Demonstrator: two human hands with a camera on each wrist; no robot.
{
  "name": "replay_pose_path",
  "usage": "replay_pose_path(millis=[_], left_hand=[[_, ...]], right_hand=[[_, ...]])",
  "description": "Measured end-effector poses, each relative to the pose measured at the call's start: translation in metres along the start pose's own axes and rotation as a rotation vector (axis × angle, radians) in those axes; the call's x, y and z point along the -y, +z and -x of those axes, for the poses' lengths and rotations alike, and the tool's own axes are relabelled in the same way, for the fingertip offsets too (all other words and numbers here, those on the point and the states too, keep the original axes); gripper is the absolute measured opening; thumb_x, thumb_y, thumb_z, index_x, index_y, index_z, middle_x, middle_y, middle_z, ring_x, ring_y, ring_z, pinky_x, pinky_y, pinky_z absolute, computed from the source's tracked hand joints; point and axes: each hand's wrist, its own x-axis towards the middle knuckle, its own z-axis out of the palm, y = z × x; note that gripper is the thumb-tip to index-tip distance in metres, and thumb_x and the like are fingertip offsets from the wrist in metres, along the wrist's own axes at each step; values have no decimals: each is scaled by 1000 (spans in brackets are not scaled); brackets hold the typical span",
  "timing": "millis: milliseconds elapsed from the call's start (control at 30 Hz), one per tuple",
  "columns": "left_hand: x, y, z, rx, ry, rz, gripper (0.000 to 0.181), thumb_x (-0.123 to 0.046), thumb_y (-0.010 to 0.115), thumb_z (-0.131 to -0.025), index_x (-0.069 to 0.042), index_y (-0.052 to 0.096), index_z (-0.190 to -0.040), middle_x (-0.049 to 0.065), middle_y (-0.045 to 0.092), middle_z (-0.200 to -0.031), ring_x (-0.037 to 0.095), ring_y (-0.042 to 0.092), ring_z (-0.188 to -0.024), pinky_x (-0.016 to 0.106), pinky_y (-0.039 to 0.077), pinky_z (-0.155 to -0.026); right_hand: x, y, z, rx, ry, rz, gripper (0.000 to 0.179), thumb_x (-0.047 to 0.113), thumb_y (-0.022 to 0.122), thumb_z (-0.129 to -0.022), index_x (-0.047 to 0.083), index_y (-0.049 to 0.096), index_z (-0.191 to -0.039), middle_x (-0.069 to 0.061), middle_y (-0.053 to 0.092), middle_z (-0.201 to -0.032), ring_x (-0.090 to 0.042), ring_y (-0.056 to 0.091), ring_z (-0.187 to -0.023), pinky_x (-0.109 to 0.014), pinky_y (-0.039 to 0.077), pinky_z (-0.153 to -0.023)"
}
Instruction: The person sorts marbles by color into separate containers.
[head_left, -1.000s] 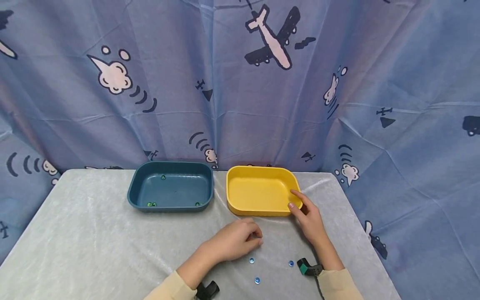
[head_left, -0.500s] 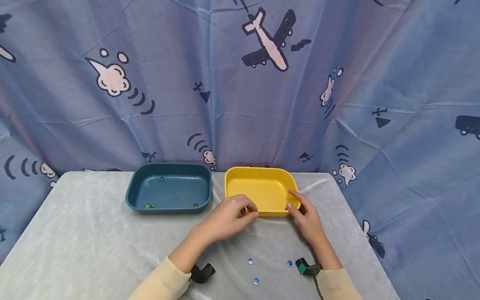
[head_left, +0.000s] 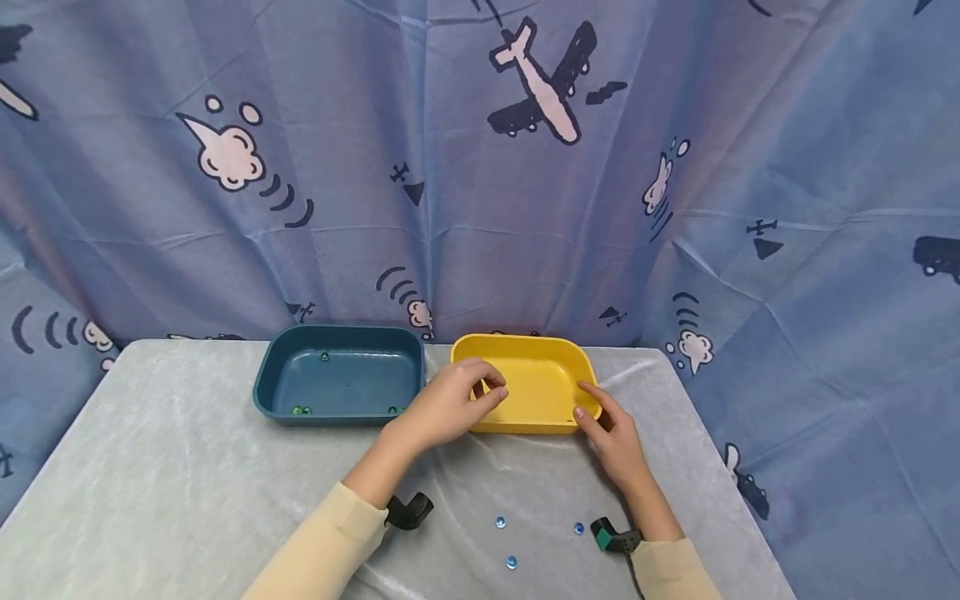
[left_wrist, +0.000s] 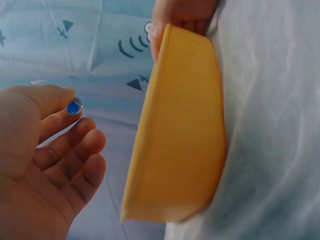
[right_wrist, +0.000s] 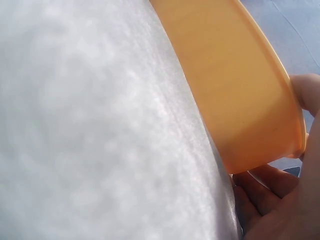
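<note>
My left hand (head_left: 446, 404) is over the left part of the yellow tray (head_left: 536, 379). Between thumb and forefinger it pinches a small blue marble (left_wrist: 74, 106), seen in the left wrist view above the level of the tray's rim; the other fingers are loosely curled. At the tray's front right corner, my right hand (head_left: 621, 450) grips the rim, thumb and forefinger over the edge. In the right wrist view its other fingers lie against the outside of the yellow wall (right_wrist: 235, 85). The head view hides the pinched marble behind the left hand.
A dark blue tray (head_left: 341, 417) stands left of the yellow one, with several green marbles (head_left: 302, 410) inside. On the grey cloth in front lie a blue marble (head_left: 500, 522), a second blue marble (head_left: 578, 528) and a third one (head_left: 512, 562). A patterned curtain (head_left: 345, 167) hangs behind.
My left hand has moved forward from above the cloth to over the left part of the yellow tray. The right hand has stayed at the tray's corner.
</note>
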Motion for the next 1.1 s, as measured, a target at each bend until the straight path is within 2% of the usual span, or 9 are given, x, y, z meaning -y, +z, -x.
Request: replay_pose_path(millis=[267,533,800,1100], left_hand=[[19,3,-2,-38,-32,-6,13,-20,73,-108,-10,79,-112,8,69,-113,16,60,-85,30,54,-75],[26,7,-4,-52,-51,-28,13,-22,73,-108,-12,79,-114,-2,67,-106,15,59,-85,29,54,-74],[27,11,-5,-63,-84,-28,13,-22,73,-107,-13,79,-114,-3,66,-103,15,59,-84,29,54,-72],[29,14,-4,-87,-93,-21,12,-22,73,-107,-14,79,-113,-5,64,-97,15,59,-84,30,53,-72]], right_hand=[[-2,0,2,-1,2,-9,47,19,67,-111,9,60,-157,-17,56,-159,-32,58,-127,-9,46,-100],[1,0,2,1,-6,-19,48,17,67,-111,7,59,-157,-20,56,-159,-35,58,-128,-9,46,-100],[2,0,2,9,11,-14,50,20,68,-111,7,58,-158,-18,55,-161,-33,57,-129,-9,46,-101],[2,-1,2,9,6,-10,49,19,67,-111,7,58,-158,-19,55,-160,-32,58,-127,-9,46,-100]])
